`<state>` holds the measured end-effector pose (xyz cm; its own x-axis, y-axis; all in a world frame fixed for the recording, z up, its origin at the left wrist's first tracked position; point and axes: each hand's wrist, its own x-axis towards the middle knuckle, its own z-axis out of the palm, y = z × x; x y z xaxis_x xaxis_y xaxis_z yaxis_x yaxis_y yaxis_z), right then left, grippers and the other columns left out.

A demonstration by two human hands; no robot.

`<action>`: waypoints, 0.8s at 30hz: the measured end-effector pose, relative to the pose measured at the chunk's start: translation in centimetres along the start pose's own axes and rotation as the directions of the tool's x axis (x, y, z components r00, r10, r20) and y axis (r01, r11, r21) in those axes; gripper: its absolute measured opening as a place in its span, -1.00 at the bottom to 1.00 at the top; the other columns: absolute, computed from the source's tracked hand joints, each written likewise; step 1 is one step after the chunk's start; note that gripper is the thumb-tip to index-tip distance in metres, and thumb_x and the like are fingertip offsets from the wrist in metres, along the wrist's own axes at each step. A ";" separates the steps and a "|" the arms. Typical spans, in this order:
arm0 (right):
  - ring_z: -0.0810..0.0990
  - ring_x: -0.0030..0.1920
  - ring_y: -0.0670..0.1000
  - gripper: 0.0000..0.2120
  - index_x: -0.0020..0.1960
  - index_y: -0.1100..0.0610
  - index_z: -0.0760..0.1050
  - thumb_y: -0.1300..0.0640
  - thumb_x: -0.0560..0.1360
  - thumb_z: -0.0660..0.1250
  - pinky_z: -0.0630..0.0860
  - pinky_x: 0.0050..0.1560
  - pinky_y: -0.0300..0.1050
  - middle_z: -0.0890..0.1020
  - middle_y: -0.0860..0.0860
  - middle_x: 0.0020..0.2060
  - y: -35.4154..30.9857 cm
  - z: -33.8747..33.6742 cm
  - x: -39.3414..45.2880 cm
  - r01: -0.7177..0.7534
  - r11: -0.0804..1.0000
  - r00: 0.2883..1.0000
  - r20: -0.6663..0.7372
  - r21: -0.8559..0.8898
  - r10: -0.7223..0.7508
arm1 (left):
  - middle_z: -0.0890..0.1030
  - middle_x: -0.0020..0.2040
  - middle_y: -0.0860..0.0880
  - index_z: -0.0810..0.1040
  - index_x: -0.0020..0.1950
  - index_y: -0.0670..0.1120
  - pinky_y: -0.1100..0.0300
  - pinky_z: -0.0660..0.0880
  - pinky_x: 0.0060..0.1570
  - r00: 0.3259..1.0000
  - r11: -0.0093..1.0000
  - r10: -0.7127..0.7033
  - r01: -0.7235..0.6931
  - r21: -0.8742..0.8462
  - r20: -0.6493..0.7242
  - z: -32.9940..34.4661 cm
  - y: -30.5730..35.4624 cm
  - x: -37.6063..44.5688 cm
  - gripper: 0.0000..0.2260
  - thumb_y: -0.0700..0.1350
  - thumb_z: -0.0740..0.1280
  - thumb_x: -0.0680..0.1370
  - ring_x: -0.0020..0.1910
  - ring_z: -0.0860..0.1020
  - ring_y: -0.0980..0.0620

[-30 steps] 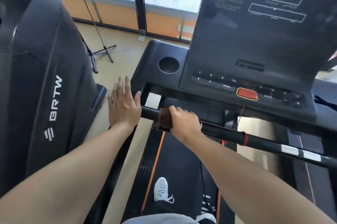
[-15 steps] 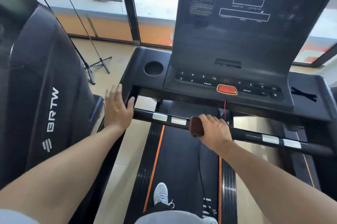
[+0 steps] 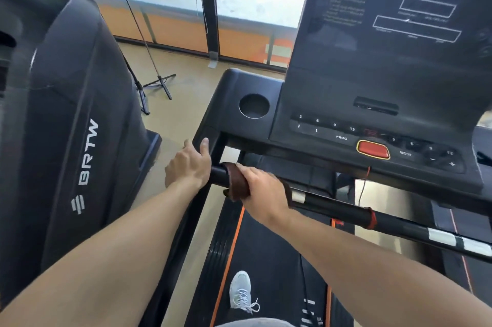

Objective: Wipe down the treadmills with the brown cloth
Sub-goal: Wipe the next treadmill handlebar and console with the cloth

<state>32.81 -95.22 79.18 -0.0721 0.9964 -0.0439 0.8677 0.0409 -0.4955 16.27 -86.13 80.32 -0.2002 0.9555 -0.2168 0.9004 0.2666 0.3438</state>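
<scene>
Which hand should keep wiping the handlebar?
Right. The right hand already wraps the brown cloth around the handlebar near its left end. The left hand has no cloth and rests on the side rail.

Brown cloth [image 3: 237, 182]: folded, wrapped over the black handlebar [image 3: 340, 210] at frame centre. Treadmill [image 3: 372, 102]: black, dark console upper right, red button, belt with orange edge stripes at the bottom. Second treadmill [image 3: 66, 118]: black, at left.
</scene>
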 end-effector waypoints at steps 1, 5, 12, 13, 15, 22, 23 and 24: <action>0.62 0.09 -0.11 -0.60 0.36 -0.19 0.52 -0.05 0.53 0.43 0.53 0.09 -0.11 0.70 -0.18 0.12 -0.2 -0.6 0.2 -0.025 0.996 1.000 0.005 0.090 0.025 | 0.57 0.31 -0.25 0.34 0.50 -0.14 -0.13 0.42 0.20 1.000 1.000 -0.009 0.009 -0.013 -0.003 0.0 0.0 0.1 -0.38 0.28 -0.09 0.69 0.25 0.55 -0.31; 0.71 -0.04 -0.12 -0.68 -0.03 -0.18 0.73 0.25 0.53 0.40 0.63 0.04 -0.15 0.75 -0.19 -0.13 -0.6 -4.9 1.7 -0.295 0.690 0.932 0.038 0.661 0.362 | 0.57 0.29 -0.24 0.39 0.45 -0.14 -0.10 0.43 0.17 1.000 1.000 -0.004 0.004 -0.009 -0.016 -0.1 0.2 0.0 -0.39 0.28 -0.09 0.69 0.23 0.55 -0.29; 0.67 0.03 -0.26 -0.66 0.20 -0.12 0.62 0.27 0.57 0.44 0.56 0.06 -0.34 0.72 -0.26 -0.03 -4.9 -12.6 4.0 0.086 0.542 0.773 -0.399 0.836 0.493 | 0.60 0.29 -0.22 0.34 0.51 -0.13 -0.09 0.44 0.18 1.000 1.000 -0.004 0.004 -0.027 -0.009 -0.3 0.3 -0.2 -0.39 0.27 -0.09 0.69 0.22 0.57 -0.28; 0.64 0.14 -0.21 -0.57 0.30 -0.14 0.57 0.29 0.56 0.43 0.57 0.17 -0.24 0.70 -0.22 0.11 -5.1 -12.4 4.0 0.110 0.611 0.800 -0.435 0.784 0.414 | 0.60 0.29 -0.21 0.34 0.51 -0.13 -0.09 0.44 0.18 1.000 1.000 -0.006 0.006 -0.030 -0.007 -0.4 0.3 -0.2 -0.39 0.27 -0.09 0.69 0.22 0.58 -0.28; 0.47 0.42 -0.09 -0.42 0.48 -0.18 0.41 0.21 0.56 0.44 0.44 0.41 -0.05 0.52 -0.16 0.43 -4.7 -10.8 4.9 0.026 0.867 0.895 -0.398 0.498 0.203 | 0.60 0.29 -0.21 0.34 0.52 -0.13 -0.09 0.44 0.18 1.000 0.999 -0.014 0.014 -0.034 0.003 -0.5 0.3 -0.3 -0.39 0.27 -0.08 0.69 0.22 0.58 -0.27; -0.13 0.67 0.22 0.03 0.69 -0.07 -0.24 -0.26 0.53 0.40 -0.19 0.62 0.28 -0.09 0.10 0.69 1.9 -2.7 9.7 0.089 0.827 0.995 0.078 -0.555 -0.055 | 0.64 0.23 -0.17 0.35 0.50 -0.11 -0.08 0.48 0.12 1.000 1.000 -0.011 0.011 -0.017 -0.001 -0.4 0.2 -0.3 -0.39 0.29 -0.10 0.69 0.15 0.62 -0.23; -0.09 0.67 0.24 0.04 0.69 -0.06 -0.24 -0.26 0.52 0.41 -0.16 0.62 0.30 -0.06 0.12 0.68 1.8 -2.3 10.6 0.093 0.827 0.996 0.064 -0.555 -0.068 | 0.64 0.24 -0.16 0.35 0.50 -0.10 -0.07 0.47 0.12 1.000 1.000 -0.011 0.011 -0.015 -0.001 -0.3 0.2 -0.3 -0.39 0.29 -0.09 0.69 0.16 0.62 -0.23; -0.08 0.66 0.25 0.06 0.69 -0.06 -0.24 -0.27 0.50 0.42 -0.13 0.61 0.32 -0.06 0.13 0.68 1.3 -2.1 11.6 0.089 0.837 0.996 0.059 -0.539 -0.068 | 0.64 0.24 -0.16 0.34 0.52 -0.10 -0.07 0.47 0.12 1.000 1.000 -0.012 0.012 -0.013 0.000 -0.3 0.3 -0.2 -0.39 0.28 -0.09 0.69 0.16 0.62 -0.22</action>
<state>34.19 -83.49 79.87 -0.1596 0.9852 -0.0618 0.9855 0.1627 0.0491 16.45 -86.20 80.78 -0.2110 0.9522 -0.2210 0.8927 0.2798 0.3533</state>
